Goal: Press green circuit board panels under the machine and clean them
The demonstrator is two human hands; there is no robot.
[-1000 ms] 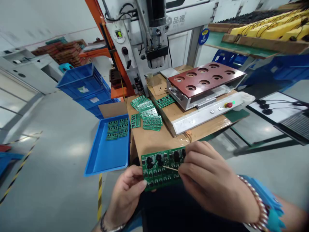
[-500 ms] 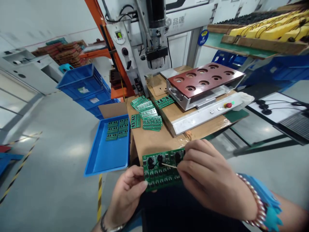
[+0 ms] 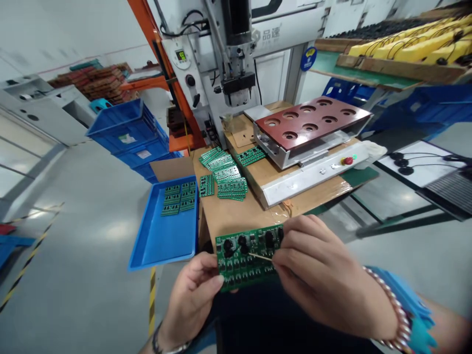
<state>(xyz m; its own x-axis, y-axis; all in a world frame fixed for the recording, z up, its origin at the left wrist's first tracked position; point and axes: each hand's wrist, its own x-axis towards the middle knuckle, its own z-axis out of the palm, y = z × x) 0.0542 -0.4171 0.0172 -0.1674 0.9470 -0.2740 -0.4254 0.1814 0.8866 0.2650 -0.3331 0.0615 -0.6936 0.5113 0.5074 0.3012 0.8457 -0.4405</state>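
Observation:
My left hand point(image 3: 197, 292) pinches the left end of a green circuit board point(image 3: 243, 275), thumb on top and fingers beneath. The board carries black round parts along its far side and rows of small dark components nearer me. A thin wooden stick, like a toothpick point(image 3: 261, 256), is gripped between the fingertips of my right hand point(image 3: 313, 265). Its tip points at one of the black round parts; whether it touches, I cannot tell. The right end of the board is hidden behind my right hand.
Several green boards point(image 3: 231, 188) lie overlapping on the brown tabletop point(image 3: 221, 214). A blue tray point(image 3: 162, 246) at left holds more boards. Behind stands a machine with a red-brown fixture plate point(image 3: 313, 120) and a white control bar point(image 3: 295, 183). Blue crates point(image 3: 125, 128) are stacked at left.
The board has shifted very slightly to the left. The stick's tip has moved down a little on the board, and both hands keep their hold.

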